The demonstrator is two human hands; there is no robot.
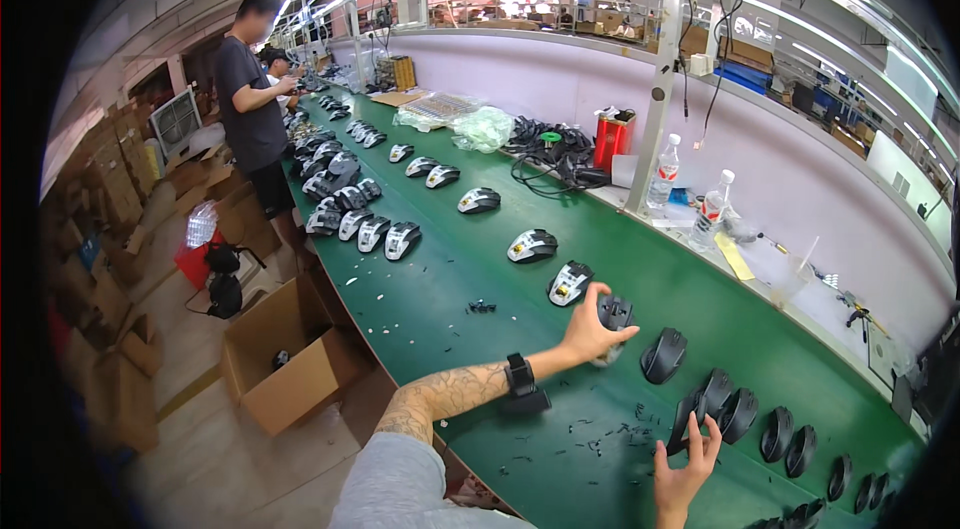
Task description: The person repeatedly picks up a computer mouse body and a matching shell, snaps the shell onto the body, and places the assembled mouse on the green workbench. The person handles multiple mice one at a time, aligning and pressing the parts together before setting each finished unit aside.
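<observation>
My left hand [583, 337] is closed around a computer mouse [616, 311] with a dark top, over the green bench [450, 309]. Nearer to me, my right hand [682, 481] has its fingers on a tilted black mouse shell [684, 421]. Between the two hands lies another black mouse [663, 356]. Just right of my right hand sit more black mice [738, 415]. A mouse with its white and black inside exposed [571, 284] rests left of my left hand. Small black parts [600, 439] are scattered below my hands.
Open mice [402, 241] stand in rows along the far left bench. A cardboard box [285, 349] stands on the floor at left. A person [250, 94] stands beside the bench. Water bottles [712, 209], a red box [613, 139] and black cables [550, 149] line the back side.
</observation>
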